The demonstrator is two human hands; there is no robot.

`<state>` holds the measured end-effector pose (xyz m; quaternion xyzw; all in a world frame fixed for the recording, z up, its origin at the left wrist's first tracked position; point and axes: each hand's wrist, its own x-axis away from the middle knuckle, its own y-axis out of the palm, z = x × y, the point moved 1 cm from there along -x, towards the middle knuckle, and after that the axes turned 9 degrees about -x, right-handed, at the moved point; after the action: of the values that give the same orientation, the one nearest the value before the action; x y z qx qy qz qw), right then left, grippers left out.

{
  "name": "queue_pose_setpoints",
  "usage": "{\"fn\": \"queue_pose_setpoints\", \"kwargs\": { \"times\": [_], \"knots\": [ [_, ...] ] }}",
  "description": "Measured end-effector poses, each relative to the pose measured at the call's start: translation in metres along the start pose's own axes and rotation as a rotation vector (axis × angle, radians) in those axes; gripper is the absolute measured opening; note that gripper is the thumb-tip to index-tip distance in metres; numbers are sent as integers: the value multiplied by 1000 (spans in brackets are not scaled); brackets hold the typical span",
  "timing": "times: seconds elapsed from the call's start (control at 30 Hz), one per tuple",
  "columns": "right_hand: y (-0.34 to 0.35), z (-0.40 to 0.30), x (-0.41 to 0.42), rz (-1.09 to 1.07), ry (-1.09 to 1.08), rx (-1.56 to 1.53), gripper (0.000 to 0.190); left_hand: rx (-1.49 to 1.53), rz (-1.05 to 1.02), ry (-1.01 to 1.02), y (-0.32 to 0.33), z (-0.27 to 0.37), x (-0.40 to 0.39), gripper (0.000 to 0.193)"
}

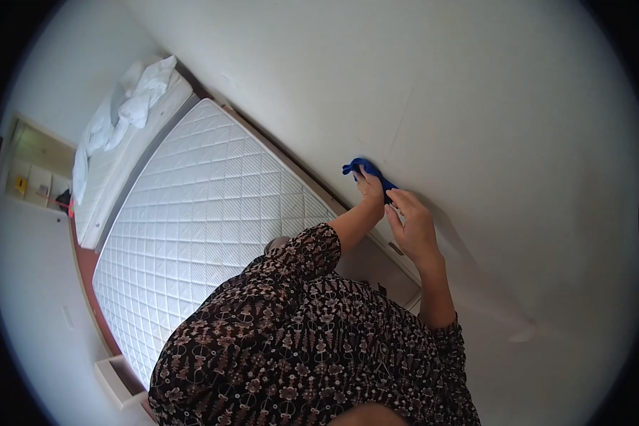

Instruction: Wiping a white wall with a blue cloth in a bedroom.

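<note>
A blue cloth (370,169) lies bunched against the pale wall (458,133). My left hand (370,186) presses on it, with the cloth showing around the fingers. Close beside it on the right, my right hand (412,223) is raised with the fingers apart, its fingertips near the cloth's lower end; whether they touch the cloth I cannot tell. Faint marks show on the wall above the cloth.
A bare quilted mattress (202,197) lies left of my arms, its long side along the wall. Beyond it stands another mattress (133,144) with crumpled white bedding (138,106). Shelves (40,183) are at the far left, and an open box-like white unit (114,381) is at lower left.
</note>
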<state>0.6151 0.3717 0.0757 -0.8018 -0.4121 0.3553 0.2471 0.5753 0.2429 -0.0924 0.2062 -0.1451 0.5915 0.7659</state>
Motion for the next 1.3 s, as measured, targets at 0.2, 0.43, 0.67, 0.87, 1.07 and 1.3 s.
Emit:
{"fn": "queue_pose_setpoints", "kwargs": {
  "times": [0.2,0.43,0.67,0.87,1.07,1.3],
  "knots": [
    [-23,15,14,29,3,-16,25,336,-191,-109,-12,-23,-10,67],
    [-63,-17,-11,215,-151,-25,20,401,-78,-53,-64,93,-109,67],
    [-89,-64,-53,300,-347,12,20,418,-212,32,-54,111,-64,70],
    [-76,-81,-65,258,-385,16,18,514,-435,-100,-5,42,-35,79],
    [-66,-97,-74,167,-351,67,18,587,-386,-69,-9,114,-24,86],
    [-49,-106,-71,121,-343,34,18,505,-275,161,-82,262,-83,75]
  ]
}}
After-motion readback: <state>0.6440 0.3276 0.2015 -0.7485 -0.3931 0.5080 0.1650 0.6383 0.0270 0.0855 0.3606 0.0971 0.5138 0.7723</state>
